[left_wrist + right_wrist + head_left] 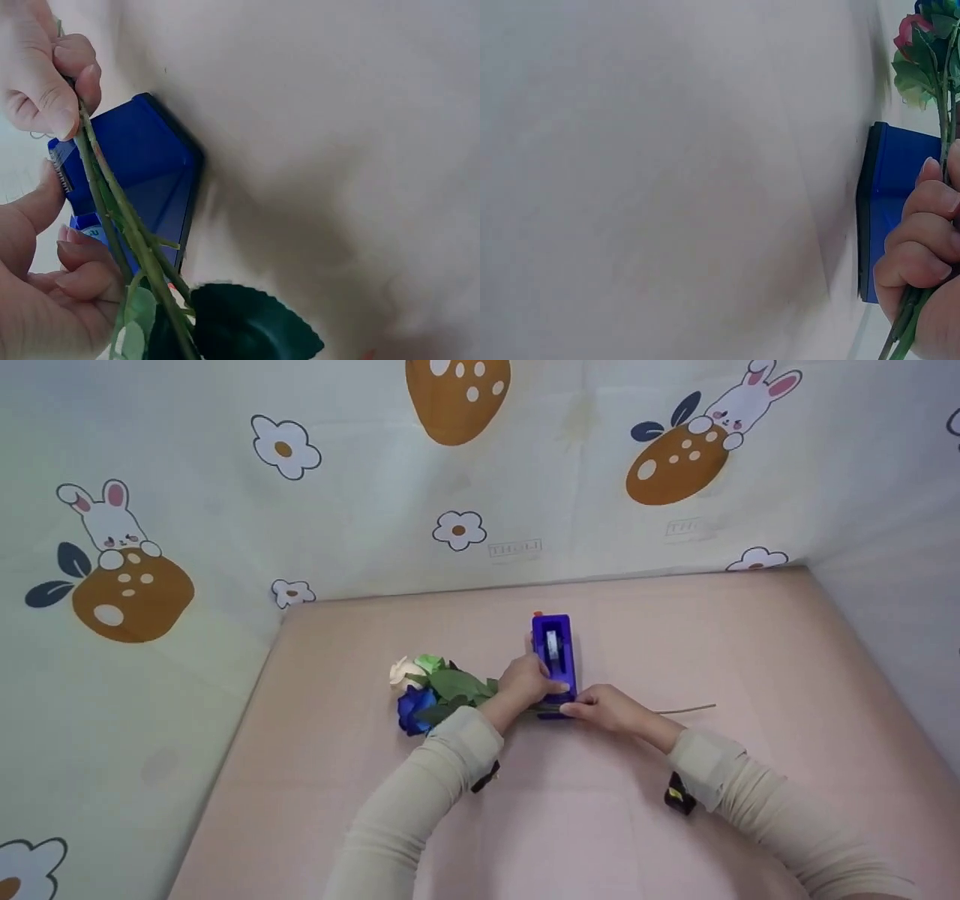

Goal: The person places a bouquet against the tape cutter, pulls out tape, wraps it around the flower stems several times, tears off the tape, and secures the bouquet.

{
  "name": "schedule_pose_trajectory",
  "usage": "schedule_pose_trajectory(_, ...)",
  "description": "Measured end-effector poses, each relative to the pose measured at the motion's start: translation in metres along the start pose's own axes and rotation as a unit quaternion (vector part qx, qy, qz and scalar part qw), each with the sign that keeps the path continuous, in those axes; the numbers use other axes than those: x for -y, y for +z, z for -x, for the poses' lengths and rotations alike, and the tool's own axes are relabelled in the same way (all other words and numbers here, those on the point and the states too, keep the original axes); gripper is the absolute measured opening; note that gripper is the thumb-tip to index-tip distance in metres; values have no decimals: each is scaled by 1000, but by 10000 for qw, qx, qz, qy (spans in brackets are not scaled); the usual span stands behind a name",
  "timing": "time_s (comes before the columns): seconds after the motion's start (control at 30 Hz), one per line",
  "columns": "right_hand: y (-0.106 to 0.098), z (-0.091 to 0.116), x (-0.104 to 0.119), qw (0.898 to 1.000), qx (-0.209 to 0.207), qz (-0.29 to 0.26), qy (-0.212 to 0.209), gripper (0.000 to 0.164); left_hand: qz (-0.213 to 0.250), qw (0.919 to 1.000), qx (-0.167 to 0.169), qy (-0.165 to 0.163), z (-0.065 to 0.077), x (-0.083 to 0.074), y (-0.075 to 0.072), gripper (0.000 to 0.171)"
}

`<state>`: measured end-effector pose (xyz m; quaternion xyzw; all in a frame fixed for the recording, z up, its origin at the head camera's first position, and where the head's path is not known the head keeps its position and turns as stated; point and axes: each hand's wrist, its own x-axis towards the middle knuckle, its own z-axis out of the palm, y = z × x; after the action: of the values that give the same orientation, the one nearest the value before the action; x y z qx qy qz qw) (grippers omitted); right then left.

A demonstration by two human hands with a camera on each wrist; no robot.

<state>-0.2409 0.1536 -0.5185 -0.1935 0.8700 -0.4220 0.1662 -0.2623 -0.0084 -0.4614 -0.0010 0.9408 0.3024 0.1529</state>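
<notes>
A bunch of roses lies sideways, with a blue rose (415,710), a cream rose (405,673) and green leaves (456,685) to the left; a pink rose (913,31) shows in the right wrist view. My right hand (611,709) grips their green stems (139,236) with curled fingers, one stem end sticking out to the right. Behind the stems stands a blue tape dispenser (568,641) with a roll inside. My left hand (525,679) holds its near end, thumb at the serrated cutter (61,171), fingers curled beside its side wall and the stems.
A small black object with yellow marking (679,795) lies by the right sleeve. Another dark object (486,776) is partly covered by the left sleeve. The pinkish tabletop (337,825) meets a patterned cloth backdrop (360,532) at the back and sides.
</notes>
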Motion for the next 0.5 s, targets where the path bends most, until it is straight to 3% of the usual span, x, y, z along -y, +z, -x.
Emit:
schedule_pose_trajectory(0.2,0,0,0,9999,165,9,20,45,200,9996,-52,-183,-2,-1,3,30)
schedule_pose_trajectory(0.43,0,1,-2,9996,257,-95,-117,46,19,9997,-35,-254,-4,-5,4,28)
schedule_pose_trajectory(0.5,3,4,-5,9990,302,198,-274,46,16,9995,0,-317,-5,-6,3,29)
